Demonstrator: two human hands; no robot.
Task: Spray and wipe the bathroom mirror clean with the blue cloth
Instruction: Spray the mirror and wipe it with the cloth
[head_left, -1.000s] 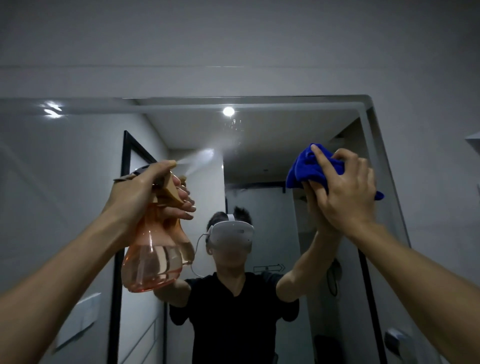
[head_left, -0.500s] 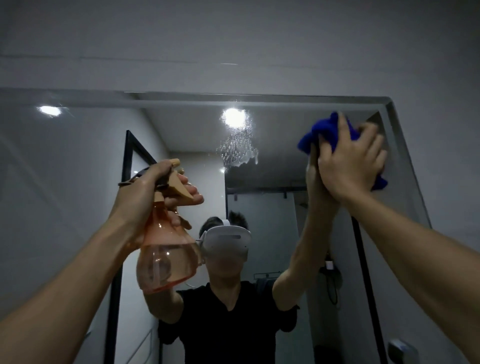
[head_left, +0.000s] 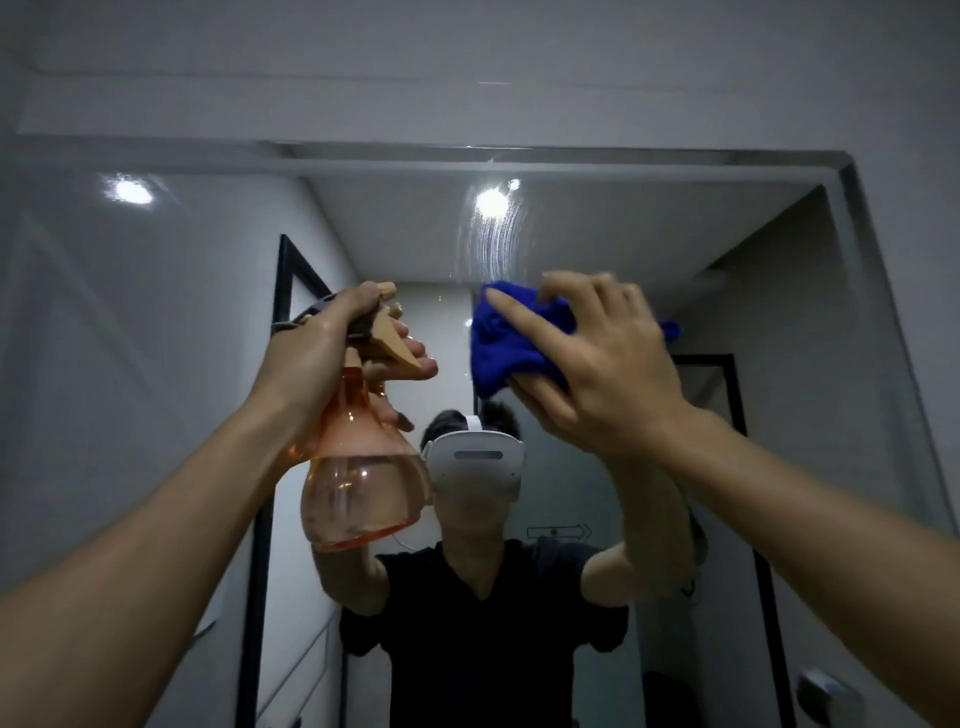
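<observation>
R hand (head_left: 608, 374) presses blue cloth (head_left: 511, 345) flat on mirror (head_left: 182, 322); L hand (head_left: 332, 345) grips spray bottle (head_left: 361, 467).

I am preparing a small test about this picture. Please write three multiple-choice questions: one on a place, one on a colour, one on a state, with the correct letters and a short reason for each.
1. Where is the blue cloth?
A. lying on a shelf
B. in the right hand, against the mirror
C. hanging on the door

2. What colour is the spray bottle?
A. green
B. white
C. clear orange

3. In what state is the glass just above the cloth?
A. streaked with wet vertical smears
B. cracked
C. covered with paper

Answers:
1 B, the right hand's fingers press the cloth on the glass.
2 C, the bottle in the left hand is orange and see-through.
3 A, wet streaks shine under the reflected lamp.
</observation>
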